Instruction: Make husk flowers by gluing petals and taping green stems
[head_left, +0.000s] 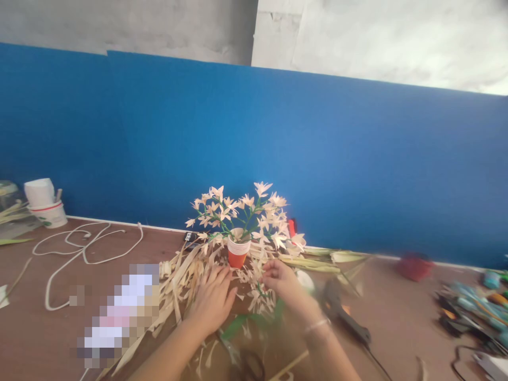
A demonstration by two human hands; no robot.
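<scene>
My left hand point(214, 296) lies palm down with its fingers stretched out, over pale dried husk strips point(172, 288) on the table. In front of its fingertips stands an orange-and-white paper cup point(238, 255) holding branching green stems with pale star-shaped flowers point(224, 211). Just right of the cup, my right hand point(281, 283) has its fingers pinched together at the edge of a small flower spray point(260, 293). That spray hangs low over the table between my hands. Below it lie a green strip point(246, 320) and a blurred pair of scissors point(252, 365).
A dark glue gun point(345, 315) with its cord lies to the right. A white cable point(85, 246) and stacked paper cups point(50, 209) are at left. A red item point(415, 266) and a blue-green heap point(472, 307) sit far right. The blue partition point(337, 169) bounds the back.
</scene>
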